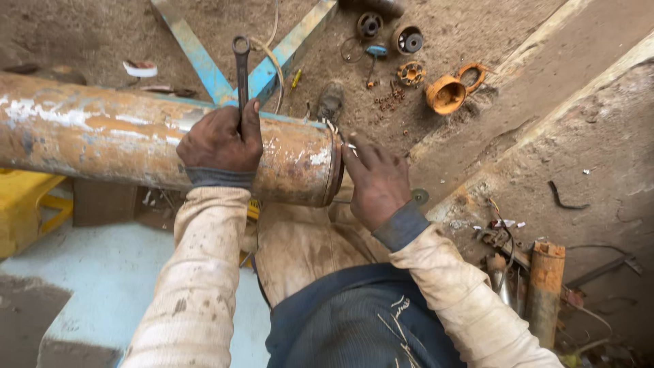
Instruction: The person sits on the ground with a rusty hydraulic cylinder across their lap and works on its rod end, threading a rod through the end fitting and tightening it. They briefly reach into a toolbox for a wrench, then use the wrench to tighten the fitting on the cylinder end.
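A long rusty orange cylinder [102,136] lies across the view on a light blue metal frame [204,65]. My left hand [221,140] rests on top of the cylinder near its right end and grips a dark ring spanner [241,65] that points away from me. My right hand [375,180] is at the cylinder's open end [335,170], its fingers pinching thin white wires [344,140] that stick out of the rim. Both sleeves are dirty cream cloth.
Orange cup-shaped and ring parts [449,92], small round metal parts [398,37] and scattered bits lie on the dirt floor beyond. A yellow crate [24,204] sits at left. Short rusty pipes [545,286] and scrap stand at the lower right by a concrete ledge.
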